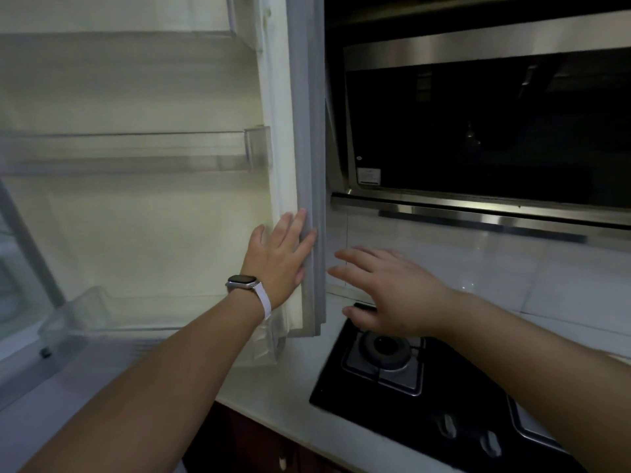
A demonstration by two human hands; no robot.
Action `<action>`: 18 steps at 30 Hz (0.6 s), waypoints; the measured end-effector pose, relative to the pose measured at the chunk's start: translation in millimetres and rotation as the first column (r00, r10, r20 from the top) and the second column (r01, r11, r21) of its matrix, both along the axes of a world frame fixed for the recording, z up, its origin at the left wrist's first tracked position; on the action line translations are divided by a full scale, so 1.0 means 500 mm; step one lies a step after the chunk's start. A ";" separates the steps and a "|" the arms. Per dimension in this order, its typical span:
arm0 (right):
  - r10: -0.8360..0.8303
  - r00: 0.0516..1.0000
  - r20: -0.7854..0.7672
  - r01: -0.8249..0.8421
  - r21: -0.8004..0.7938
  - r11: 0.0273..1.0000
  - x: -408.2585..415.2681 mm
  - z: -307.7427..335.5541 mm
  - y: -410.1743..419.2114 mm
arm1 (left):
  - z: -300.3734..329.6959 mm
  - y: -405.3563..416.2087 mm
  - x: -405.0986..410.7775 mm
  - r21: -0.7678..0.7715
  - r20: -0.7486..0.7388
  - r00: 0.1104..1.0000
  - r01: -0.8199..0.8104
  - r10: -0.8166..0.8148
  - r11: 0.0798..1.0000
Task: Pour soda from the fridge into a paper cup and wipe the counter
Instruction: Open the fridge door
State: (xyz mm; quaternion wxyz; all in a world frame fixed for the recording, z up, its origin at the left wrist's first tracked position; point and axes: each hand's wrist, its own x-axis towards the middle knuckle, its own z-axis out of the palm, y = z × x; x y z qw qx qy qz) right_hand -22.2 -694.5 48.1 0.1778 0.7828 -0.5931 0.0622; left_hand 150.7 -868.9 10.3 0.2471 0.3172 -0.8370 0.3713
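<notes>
We find the fridge door standing open, its clear plastic shelves bare; no soda or paper cup is in view. The left hand lies flat, fingers straight, against the grey rubber gasket. The right hand hovers spread, holding nothing, above the glossy black hob by the white tabletop edge. We judge the door rigid and best held by its edge.

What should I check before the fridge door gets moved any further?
1. Left hand on the fridge door edge: ok, straight fingers rest on the grey seal.
2. Right hand free: ok, open, holding nothing, above the stove.
3. Door shelves: ok, nothing visible in them.
4. Soda located: cannot tell, none in view.
5. Paper cup located: cannot tell, none in view.
</notes>
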 end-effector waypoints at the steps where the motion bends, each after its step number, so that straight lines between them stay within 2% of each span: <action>1: -0.005 1.000 -0.001 0.005 -0.001 1.000 -0.003 -0.002 0.000 | 0.002 -0.004 -0.004 0.008 0.009 1.000 -0.008 0.008 1.000; 18: -0.024 0.999 0.032 0.024 -0.006 1.000 -0.047 0.000 0.000 | 0.019 0.002 -0.034 0.104 0.076 0.992 -0.113 0.105 0.988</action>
